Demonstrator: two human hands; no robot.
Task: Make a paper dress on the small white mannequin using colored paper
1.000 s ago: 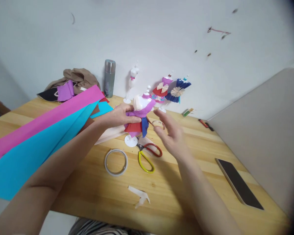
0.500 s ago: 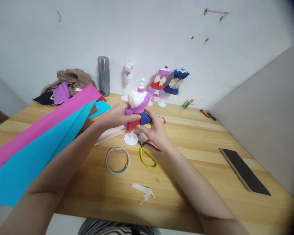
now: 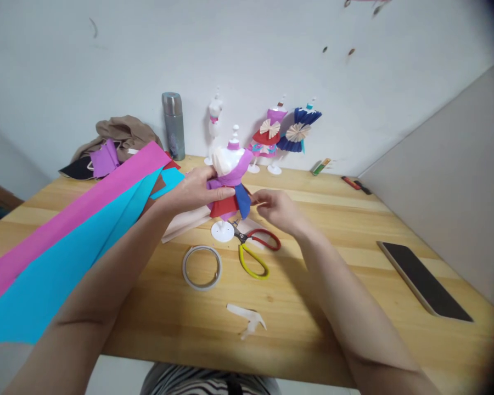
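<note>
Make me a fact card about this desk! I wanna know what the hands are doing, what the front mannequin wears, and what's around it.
Left hand: holding the front mannequin at its waist
Right hand: beside the blue piece; can't tell if it touches
Outfit: purple sash, red piece, blue piece
Cutting tool: scissors, one red handle, one yellow
Closer to the person: tape roll, pale scrap
Left side: pink sheet, bright blue sheet
Back: flask, white mannequin, red-and-purple mannequin, navy mannequin
Right side: dark flat slab
</note>
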